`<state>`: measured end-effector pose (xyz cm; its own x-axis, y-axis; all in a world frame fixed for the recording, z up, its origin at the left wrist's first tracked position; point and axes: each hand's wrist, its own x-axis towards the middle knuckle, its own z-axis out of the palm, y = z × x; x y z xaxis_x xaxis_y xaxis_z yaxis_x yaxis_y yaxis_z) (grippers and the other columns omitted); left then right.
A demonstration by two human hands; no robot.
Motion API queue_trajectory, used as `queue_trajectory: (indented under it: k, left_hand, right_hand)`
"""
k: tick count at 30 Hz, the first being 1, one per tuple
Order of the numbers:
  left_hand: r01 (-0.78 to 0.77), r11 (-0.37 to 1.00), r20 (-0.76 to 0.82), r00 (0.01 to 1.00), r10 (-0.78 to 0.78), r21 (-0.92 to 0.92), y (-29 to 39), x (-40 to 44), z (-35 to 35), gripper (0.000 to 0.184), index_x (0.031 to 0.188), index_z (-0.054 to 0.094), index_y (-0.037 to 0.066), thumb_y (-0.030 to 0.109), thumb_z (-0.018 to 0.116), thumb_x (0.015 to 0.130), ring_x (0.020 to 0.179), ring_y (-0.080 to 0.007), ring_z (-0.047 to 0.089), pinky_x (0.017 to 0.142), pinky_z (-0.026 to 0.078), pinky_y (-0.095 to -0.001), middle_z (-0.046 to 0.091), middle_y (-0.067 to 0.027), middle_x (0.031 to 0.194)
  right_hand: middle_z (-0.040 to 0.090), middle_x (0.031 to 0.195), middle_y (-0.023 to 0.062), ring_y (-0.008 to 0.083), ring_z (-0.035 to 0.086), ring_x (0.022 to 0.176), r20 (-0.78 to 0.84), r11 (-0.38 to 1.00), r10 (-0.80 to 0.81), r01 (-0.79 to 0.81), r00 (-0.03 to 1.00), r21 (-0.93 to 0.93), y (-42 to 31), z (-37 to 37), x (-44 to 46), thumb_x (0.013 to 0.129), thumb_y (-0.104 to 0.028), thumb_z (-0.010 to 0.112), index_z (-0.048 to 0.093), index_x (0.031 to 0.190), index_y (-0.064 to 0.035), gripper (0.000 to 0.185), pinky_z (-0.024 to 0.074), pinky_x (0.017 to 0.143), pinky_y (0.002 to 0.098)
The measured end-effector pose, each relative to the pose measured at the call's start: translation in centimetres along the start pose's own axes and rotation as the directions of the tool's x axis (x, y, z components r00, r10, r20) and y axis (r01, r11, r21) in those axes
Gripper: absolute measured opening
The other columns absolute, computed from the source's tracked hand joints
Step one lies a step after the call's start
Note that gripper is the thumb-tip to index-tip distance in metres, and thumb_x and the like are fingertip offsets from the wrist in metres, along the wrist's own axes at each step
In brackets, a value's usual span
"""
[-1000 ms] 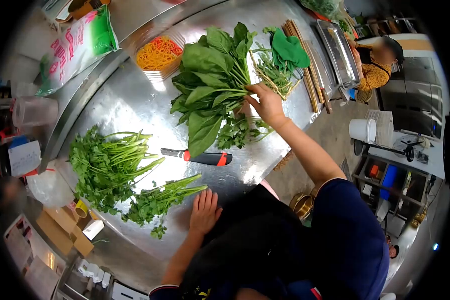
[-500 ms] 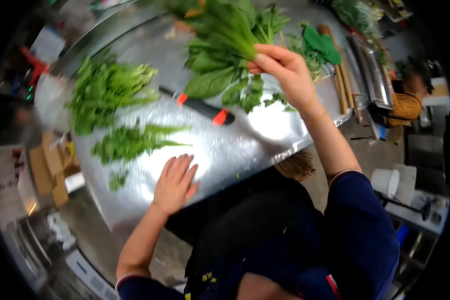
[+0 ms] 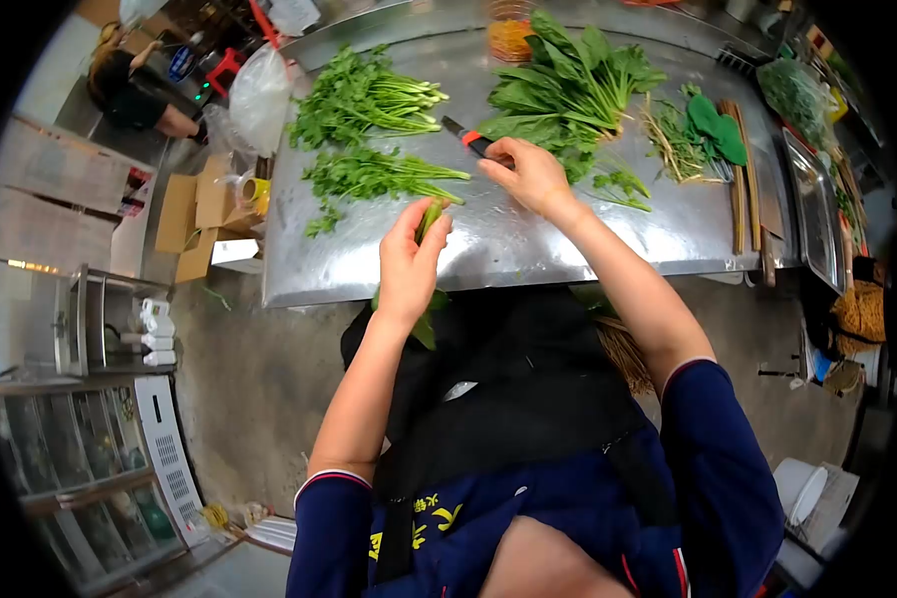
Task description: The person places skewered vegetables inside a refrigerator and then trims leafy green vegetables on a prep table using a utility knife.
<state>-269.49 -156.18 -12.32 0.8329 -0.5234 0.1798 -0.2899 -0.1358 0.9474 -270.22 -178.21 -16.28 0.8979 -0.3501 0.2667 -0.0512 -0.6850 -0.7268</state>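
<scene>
My left hand, in front of the steel table's near edge, is closed round the stems of some leafy greens; their leaves hang below the wrist. Over the table, my right hand has its fingers curled on the handle of a black and orange knife, and covers its rear part. Left of the knife lie a large bunch of celery-like herbs and a smaller bunch. Beyond my right hand a pile of broad-leaved greens rests on the table.
Loose trimmings and a green cloth-like piece lie at the right, beside wooden sticks and a metal tray. A cardboard box stands off the left edge. Another person is at the far left.
The greens have passed from my right hand to my left, which came off the table. My right hand has moved down to the knife. The camera view has turned and shifted.
</scene>
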Motion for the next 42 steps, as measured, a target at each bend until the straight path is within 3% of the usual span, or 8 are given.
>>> queue_trajectory:
  k: [1,6,9,11,15,21,30,42]
  left_hand:
    - [0.088,0.952,0.052,0.996,-0.076,-0.293,0.2,0.3,-0.4,0.029,0.117,0.056,0.0,0.016,0.058,0.093,0.082,-0.0095,0.059,0.072,0.047,-0.0243,0.064,-0.0044,0.093]
    - [0.237,0.807,0.203,0.968,-0.148,-0.541,1.8,1.0,-2.3,0.034,0.122,0.053,0.0,0.021,0.053,0.096,0.085,-0.0113,0.061,0.075,0.048,-0.0234,0.063,-0.005,0.092]
    - [0.298,0.745,0.267,0.949,-0.167,-0.596,2.3,1.5,-2.4,0.039,0.126,0.049,-0.001,0.026,0.049,0.097,0.075,-0.0103,0.057,0.071,0.048,-0.0251,0.06,-0.0052,0.087]
    - [0.323,0.705,0.318,0.937,-0.144,-0.631,2.0,2.0,-1.8,0.042,0.128,0.046,-0.002,0.027,0.047,0.098,0.068,-0.0095,0.053,0.069,0.047,-0.0259,0.058,-0.0048,0.083]
    - [0.355,0.699,0.364,0.92,-0.144,-0.621,1.0,3.1,-0.1,0.033,0.116,0.051,0.002,0.029,0.045,0.099,0.061,-0.0094,0.046,0.065,0.044,-0.0268,0.055,-0.0049,0.077]
    - [0.333,0.821,0.405,0.904,-0.138,-0.464,2.2,4.1,2.7,0.029,0.106,0.059,0.001,0.027,0.053,0.096,0.07,-0.0104,0.054,0.064,0.044,-0.023,0.06,-0.0043,0.084]
    - [0.065,0.95,0.343,0.938,0.047,-0.307,2.7,4.0,5.8,0.028,0.113,0.059,0.0,0.021,0.056,0.094,0.086,-0.0091,0.056,0.073,0.045,-0.0234,0.063,-0.0031,0.102]
    - [0.125,0.959,0.367,0.93,-0.024,-0.254,3.7,3.7,6.4,0.027,0.111,0.059,0.001,0.022,0.057,0.094,0.072,-0.0055,0.05,0.063,0.041,-0.0208,0.058,0.0001,0.082]
  right_hand:
    - [0.064,0.097,0.0119,0.0327,0.062,0.089,0.015,0.942,-0.041,0.044,0.999,-0.332,1.0,1.0,0.5,0.079,-0.029,0.067,0.061,0.108,-0.0081,0.036,0.0498,0.079,0.0409]
    - [0.063,0.095,0.0176,0.0356,0.061,0.088,0.124,0.898,0.029,0.028,0.992,-0.439,3.9,3.9,3.8,0.078,-0.019,0.062,0.051,0.117,-0.0069,0.043,0.0482,0.082,0.0435]
    - [0.063,0.097,0.0187,0.0363,0.061,0.087,0.173,0.974,0.181,-0.152,0.968,-0.17,-0.5,-1.0,3.5,0.077,-0.014,0.057,0.048,0.118,-0.0056,0.042,0.0466,0.08,0.0426]
    - [0.061,0.096,0.017,0.0334,0.06,0.084,0.128,0.991,-0.008,-0.009,0.992,0.131,-1.1,-3.4,0.9,0.078,-0.015,0.058,0.046,0.122,-0.0063,0.046,0.0461,0.077,0.0394]
    - [0.055,0.095,0.0135,0.0276,0.056,0.079,0.051,0.902,-0.166,0.131,0.985,0.412,-3.1,-6.5,-4.7,0.08,-0.016,0.061,0.041,0.132,-0.0081,0.056,0.0448,0.073,0.0331]
    - [0.055,0.098,0.0124,0.03,0.057,0.087,-0.131,0.891,-0.393,0.412,0.91,0.191,-2.2,-7.8,-6.8,0.077,-0.004,0.058,0.045,0.119,-0.0057,0.044,0.0465,0.077,0.0352]
    - [0.049,0.076,0.0023,0.0215,0.056,0.066,-0.019,0.937,-0.32,0.314,0.947,-0.154,-1.7,-10.0,-8.8,0.079,-0.022,0.068,0.053,0.125,-0.0263,0.048,0.047,0.054,0.0342]
    - [0.054,0.077,0.0003,0.0203,0.06,0.067,-0.056,0.956,-0.252,0.239,0.966,-0.171,-2.3,-10.7,-9.6,0.071,-0.007,0.072,0.055,0.119,-0.0203,0.052,0.0493,0.056,0.032]
